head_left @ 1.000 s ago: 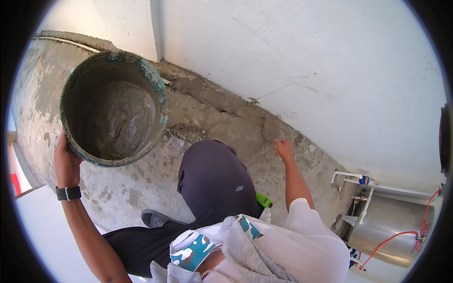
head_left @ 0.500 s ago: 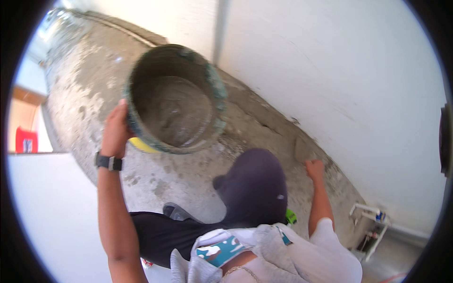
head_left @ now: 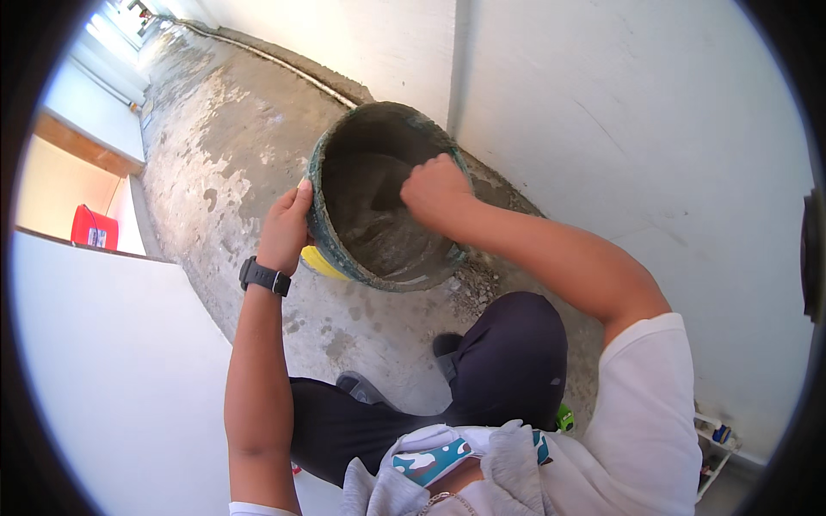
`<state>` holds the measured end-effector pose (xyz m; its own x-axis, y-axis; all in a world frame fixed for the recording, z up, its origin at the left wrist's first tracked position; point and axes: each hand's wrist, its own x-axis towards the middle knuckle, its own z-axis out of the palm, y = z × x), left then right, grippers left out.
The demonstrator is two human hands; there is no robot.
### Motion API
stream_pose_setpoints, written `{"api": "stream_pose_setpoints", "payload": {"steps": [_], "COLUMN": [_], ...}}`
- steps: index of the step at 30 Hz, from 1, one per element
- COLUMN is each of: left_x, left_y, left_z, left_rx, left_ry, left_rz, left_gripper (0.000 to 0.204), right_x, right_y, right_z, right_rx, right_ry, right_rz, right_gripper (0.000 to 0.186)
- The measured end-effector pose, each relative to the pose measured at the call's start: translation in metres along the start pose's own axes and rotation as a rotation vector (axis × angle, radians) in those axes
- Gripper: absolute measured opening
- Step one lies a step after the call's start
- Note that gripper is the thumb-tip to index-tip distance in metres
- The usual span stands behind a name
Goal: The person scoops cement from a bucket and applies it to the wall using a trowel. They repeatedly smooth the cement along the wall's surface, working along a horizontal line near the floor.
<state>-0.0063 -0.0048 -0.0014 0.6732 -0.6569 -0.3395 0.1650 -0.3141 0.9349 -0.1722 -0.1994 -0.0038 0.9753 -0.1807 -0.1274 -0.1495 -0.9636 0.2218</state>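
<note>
My left hand [head_left: 286,225], with a watch on the wrist, grips the left rim of a mortar-crusted bucket [head_left: 383,282] tilted toward me. Wet grey mortar [head_left: 361,219] lies inside. My right hand [head_left: 434,191] is closed inside the bucket's opening on what looks like a trowel, whose dark blade [head_left: 387,193] is in the mortar, largely hidden by the hand. Something yellow [head_left: 325,263] shows beneath the bucket. My knee [head_left: 516,353] is below it.
White walls [head_left: 602,103] border the stained concrete floor [head_left: 215,138]. A pipe [head_left: 292,67] runs along the back wall's foot. A red bucket [head_left: 93,228] sits in an opening at left, a green object [head_left: 564,417] beside my leg, white pipework [head_left: 714,430] at lower right.
The view has swung left along the floor. My right hand has moved from low by the wall into the bucket; my left hand still holds the rim.
</note>
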Motion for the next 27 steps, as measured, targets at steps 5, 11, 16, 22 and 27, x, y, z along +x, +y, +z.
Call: {"api": "stream_pose_setpoints", "payload": {"steps": [5,11,16,22,27], "left_x": [0.008,0.007,0.011,0.013,0.013], "left_y": [-0.006,-0.011,-0.015,-0.014,-0.015], "left_z": [-0.018,-0.017,-0.026,-0.028,-0.032], "left_rx": [0.079,-0.015,0.052,0.024,-0.052], "left_ry": [-0.054,-0.009,-0.049,-0.069,-0.042], "left_rz": [-0.014,0.009,0.016,-0.045,-0.012], "left_gripper": [0.050,0.047,0.047,0.047,0.046], "right_x": [0.027,0.028,0.002,-0.083,-0.203], "right_y": [-0.023,-0.011,0.032,0.095,0.142], "right_z": [0.001,0.016,0.024,0.025,0.046], "right_rx": [0.230,0.615,0.886,0.993,1.063], "right_ry": [-0.228,-0.278,-0.232,-0.124,-0.147], "right_rz": [-0.167,-0.081,-0.011,0.220,0.590], "right_gripper": [0.020,0.034,0.039,0.039,0.039]}}
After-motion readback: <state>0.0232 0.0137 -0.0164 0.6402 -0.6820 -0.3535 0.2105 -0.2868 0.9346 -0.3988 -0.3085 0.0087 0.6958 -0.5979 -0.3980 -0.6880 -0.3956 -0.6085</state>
